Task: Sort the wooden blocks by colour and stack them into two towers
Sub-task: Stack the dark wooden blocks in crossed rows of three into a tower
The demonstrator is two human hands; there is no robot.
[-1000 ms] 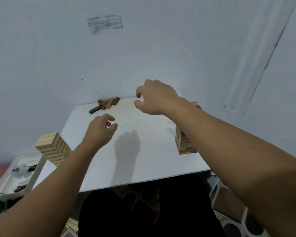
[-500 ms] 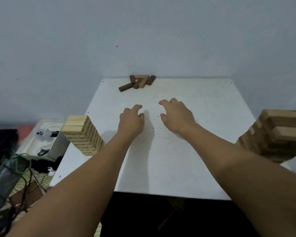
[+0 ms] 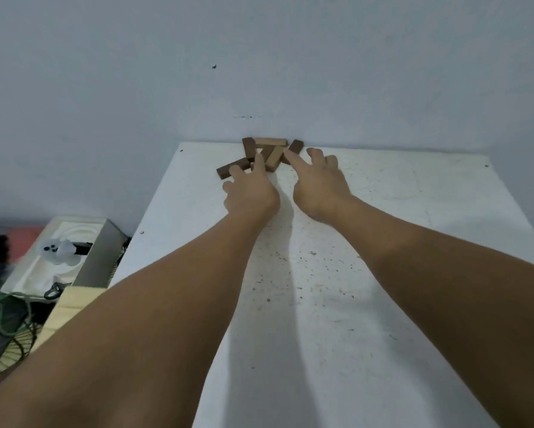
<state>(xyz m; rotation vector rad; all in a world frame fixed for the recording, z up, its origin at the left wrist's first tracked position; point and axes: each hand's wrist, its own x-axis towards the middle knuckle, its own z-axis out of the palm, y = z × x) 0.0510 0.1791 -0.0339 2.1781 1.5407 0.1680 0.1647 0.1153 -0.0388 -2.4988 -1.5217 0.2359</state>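
Dim, cool, even indoor light with soft shadows and wide-angle stretch.

The white table [image 3: 383,273] is the brightest surface; the wall behind it reads flat blue-grey, without glare. Soft, dark shadows fall on the table beneath and between the two forearms, running toward its near edge, so light comes from above. The whole frame is slightly soft and noisy. The forearms swell hugely toward the table's near corners, and clutter left of the table is murky.
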